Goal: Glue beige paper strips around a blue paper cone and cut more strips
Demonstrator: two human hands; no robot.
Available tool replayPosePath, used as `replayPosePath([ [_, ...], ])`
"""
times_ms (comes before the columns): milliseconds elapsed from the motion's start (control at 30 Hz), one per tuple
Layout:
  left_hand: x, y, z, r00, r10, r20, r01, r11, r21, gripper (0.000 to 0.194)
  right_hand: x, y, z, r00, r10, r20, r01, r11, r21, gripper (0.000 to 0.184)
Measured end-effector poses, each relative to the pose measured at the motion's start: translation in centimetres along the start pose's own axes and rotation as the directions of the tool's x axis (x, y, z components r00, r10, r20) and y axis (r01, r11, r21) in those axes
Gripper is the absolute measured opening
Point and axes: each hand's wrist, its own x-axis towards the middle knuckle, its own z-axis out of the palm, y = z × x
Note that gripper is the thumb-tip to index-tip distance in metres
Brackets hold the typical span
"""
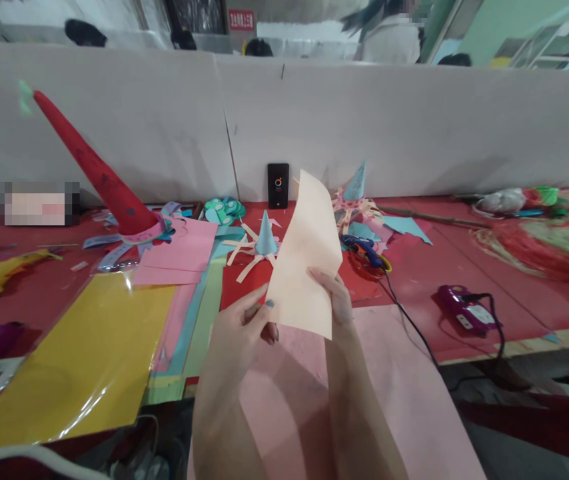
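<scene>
Both my hands hold up a peach-coloured sheet of paper (304, 257) over the red table. My left hand (242, 327) pinches its lower left edge between thumb and fingers. My right hand (337, 297) grips the lower right edge, fingers closed on it. The sheet stands nearly upright and curls at the top. Under my forearms lies a large pink sheet (414, 400) that hangs over the table's front edge.
A stack of coloured sheets topped by a yellow one in plastic (79, 353) lies at left. Behind stand a red cone (99, 173), a small blue cone (266, 237), a phone (278, 185), a blue glue gun (364, 250), a purple glue gun (467, 310) with cable, and a white partition (364, 120).
</scene>
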Motion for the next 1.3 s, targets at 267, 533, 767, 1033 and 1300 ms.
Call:
replayPosePath([
  [267, -0.2, -0.2, 0.2, 1.0, -0.001, 0.016, 0.001, 1.0, -0.002, 0.031, -0.8, -0.3, 0.4, 0.994, 0.059, 0.087, -0.057, 0.998, -0.033, 0.023],
  [533, 1.2, -1.3, 0.0, 0.982, 0.096, -0.163, -0.066, 0.982, 0.179, 0.028, -1.3, 0.4, 0.6, 0.968, 0.117, 0.22, -0.087, 0.986, -0.139, 0.021],
  [767, 1.2, -1.4, -0.2, 0.975, 0.085, -0.208, -0.013, 0.946, 0.325, 0.034, -0.9, 1.2, 0.5, 0.982, 0.071, 0.177, -0.027, 0.97, -0.243, 0.031],
  [1033, 1.3, -1.7, -0.4, 0.974, 0.141, -0.179, -0.072, 0.937, 0.343, 0.037, -0.3, 1.3, 0.5, 0.996, 0.015, 0.084, -0.003, 0.991, -0.137, 0.029],
  [1300, 1.1, -1.8, -0.5, 0.976, 0.155, -0.15, -0.093, 0.93, 0.356, 0.036, 0.0, 1.1, 0.5, 0.998, -0.022, 0.066, 0.027, 0.996, -0.082, 0.029],
])
